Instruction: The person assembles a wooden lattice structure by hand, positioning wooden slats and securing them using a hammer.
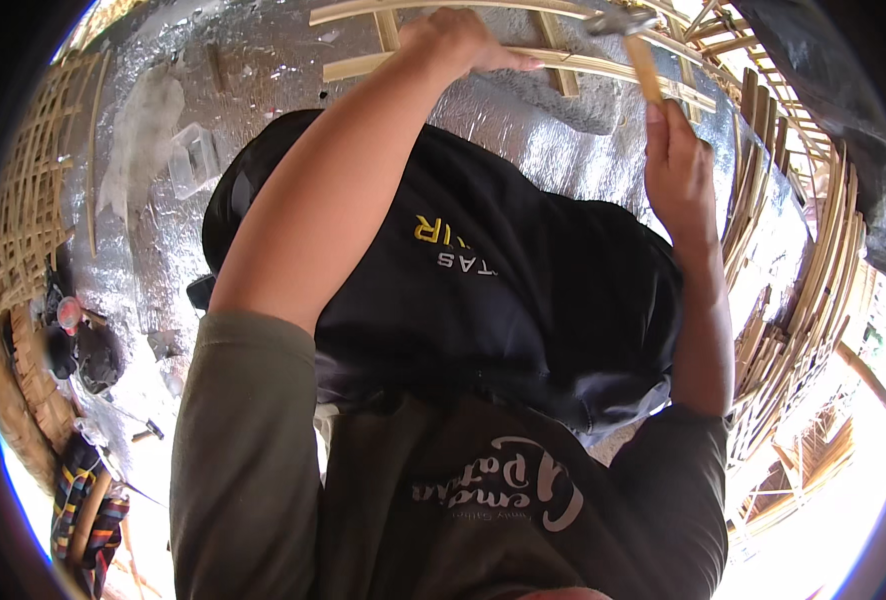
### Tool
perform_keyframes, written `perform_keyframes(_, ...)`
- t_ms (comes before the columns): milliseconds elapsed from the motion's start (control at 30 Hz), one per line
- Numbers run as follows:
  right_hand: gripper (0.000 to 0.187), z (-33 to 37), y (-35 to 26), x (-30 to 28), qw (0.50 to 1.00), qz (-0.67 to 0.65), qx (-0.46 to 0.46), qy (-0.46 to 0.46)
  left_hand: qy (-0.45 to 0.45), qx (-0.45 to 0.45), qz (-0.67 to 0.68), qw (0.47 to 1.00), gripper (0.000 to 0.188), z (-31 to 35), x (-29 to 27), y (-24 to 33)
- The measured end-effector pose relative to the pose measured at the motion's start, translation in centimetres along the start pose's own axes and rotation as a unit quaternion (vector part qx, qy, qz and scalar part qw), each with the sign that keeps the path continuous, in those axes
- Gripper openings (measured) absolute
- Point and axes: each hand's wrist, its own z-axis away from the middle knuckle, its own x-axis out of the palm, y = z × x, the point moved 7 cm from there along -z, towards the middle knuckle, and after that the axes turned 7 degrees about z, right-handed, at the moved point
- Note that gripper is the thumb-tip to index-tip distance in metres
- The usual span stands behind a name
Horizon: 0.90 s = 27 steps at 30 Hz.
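At the top of the head view, a narrow frame of pale bamboo slats (603, 68) lies across the floor, with short crosspieces between two long strips. My left hand (458, 42) is closed at the near long strip, one digit stretched to the right along it; the other fingers are partly hidden behind the hand. My right hand (681, 165) grips a hammer (645, 75) by the lower part of its wooden handle. The metal head is above the right part of the frame, near the far strip. Whether a nail stands beneath it, I cannot tell.
A silvery sheet (143, 260) covers the floor. Woven bamboo lattice (38, 180) stands at the left, and stacked bamboo strips (813, 290) line the right. A clear plastic container (193, 160) lies left of my legs. Dark bags (98, 355) and a striped cloth (88, 510) lie lower left.
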Motion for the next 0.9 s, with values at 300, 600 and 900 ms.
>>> perform_keyframes(300,0.022,1.1,0.5,0.3,0.997,-0.015,0.029,0.066,-0.010,-0.029,-0.031,0.999,0.133,1.0,-0.9,0.9)
perform_keyframes(600,0.020,0.4,0.7,1.3,0.998,-0.026,0.002,0.061,0.008,-0.012,-0.016,1.000,0.127,1.0,-0.6,0.9)
perform_keyframes(900,0.018,1.3,0.5,2.0,0.999,0.005,-0.029,0.040,-0.053,-0.031,-0.016,0.998,0.132,1.2,-0.8,0.8)
